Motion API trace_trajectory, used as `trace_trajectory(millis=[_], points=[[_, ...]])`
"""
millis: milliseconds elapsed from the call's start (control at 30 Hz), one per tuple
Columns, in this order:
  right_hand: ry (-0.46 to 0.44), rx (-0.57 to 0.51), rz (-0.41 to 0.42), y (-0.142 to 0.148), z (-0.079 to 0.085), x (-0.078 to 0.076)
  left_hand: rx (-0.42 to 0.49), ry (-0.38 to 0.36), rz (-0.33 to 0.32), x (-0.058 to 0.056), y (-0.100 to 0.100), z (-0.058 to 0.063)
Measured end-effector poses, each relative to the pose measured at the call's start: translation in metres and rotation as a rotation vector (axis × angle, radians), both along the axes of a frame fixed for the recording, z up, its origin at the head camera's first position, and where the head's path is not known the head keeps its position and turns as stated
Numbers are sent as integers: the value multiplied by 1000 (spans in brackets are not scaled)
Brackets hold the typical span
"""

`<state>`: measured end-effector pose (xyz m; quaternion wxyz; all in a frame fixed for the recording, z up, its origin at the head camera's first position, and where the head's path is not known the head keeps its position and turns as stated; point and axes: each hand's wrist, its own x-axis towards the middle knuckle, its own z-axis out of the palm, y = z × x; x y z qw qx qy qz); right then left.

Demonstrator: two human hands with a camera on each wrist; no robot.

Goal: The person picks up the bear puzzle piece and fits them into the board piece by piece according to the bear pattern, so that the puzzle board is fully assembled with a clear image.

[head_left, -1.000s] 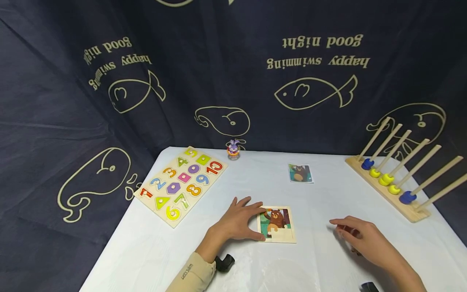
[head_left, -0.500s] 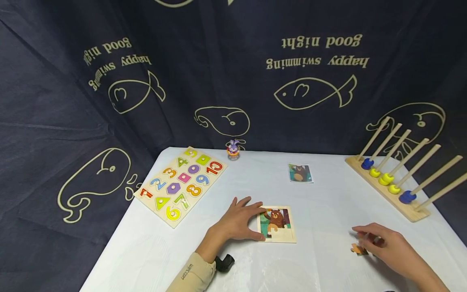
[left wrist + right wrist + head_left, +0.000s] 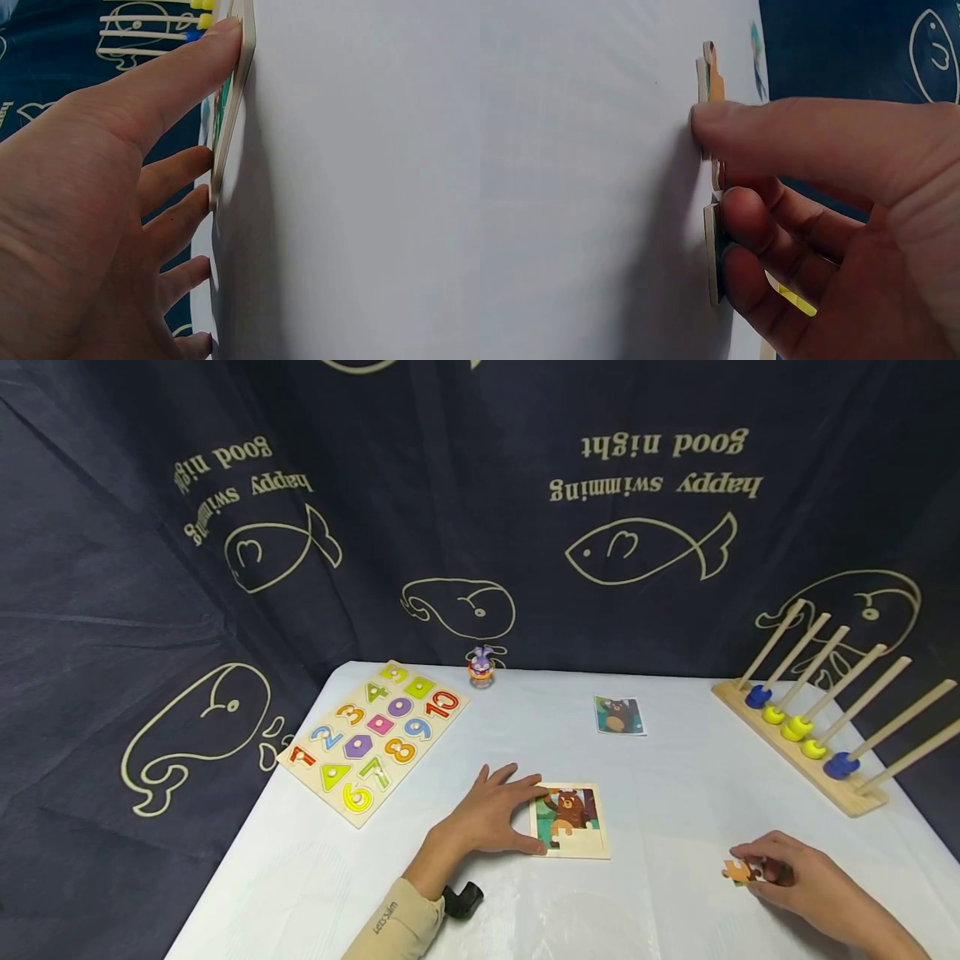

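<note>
A square wooden jigsaw puzzle (image 3: 592, 842) with a bear picture lies on the white table, its lower right part bare wood. My left hand (image 3: 489, 814) spreads along its left side, with thumb and index fingertips pressing near the two left corners. In the left wrist view, the thumb lies over the edge of the puzzle board (image 3: 244, 82). Farther right, my right hand (image 3: 806, 877) pinches an orange-and-green jigsaw piece (image 3: 737, 871) close over the table. Another jigsaw piece (image 3: 714, 259) shows under its curled fingers in the right wrist view; the index fingertip is mostly hidden.
A number-and-shape peg board (image 3: 372, 739) lies at the left. Behind the puzzle are a small purple toy figure (image 3: 481, 667) and a bear picture card (image 3: 619, 716). A wooden peg stand (image 3: 806, 752) with blue and yellow rings stands at the right. A dark printed curtain (image 3: 465, 510) hangs behind.
My right hand has moved right and toward the near edge, uncovering the orange piece, and its fingers have closed on it. The left hand and puzzle have stayed put.
</note>
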<state>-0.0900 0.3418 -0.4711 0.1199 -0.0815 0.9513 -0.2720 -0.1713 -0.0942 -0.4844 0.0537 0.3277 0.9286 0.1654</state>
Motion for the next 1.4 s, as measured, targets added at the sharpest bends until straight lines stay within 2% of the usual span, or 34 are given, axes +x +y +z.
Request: trace_trajectory(millis=[333,500,767,1067,1400], points=[[50,20,-52,-6,-3,2,-3,-5,-2,0,0,1],[64,-7,-64,-13,-2,0,-3,-3,0,0,0,1],[122,-18,-52,-32,-4,-6,-3,-10,5,0,1,1],[167,-75,0,-49,-4,-9,-6,-11,6,0,1,-2],[129,-79,19,-62,-3,-17,-5,-12,4,0,0,-2]])
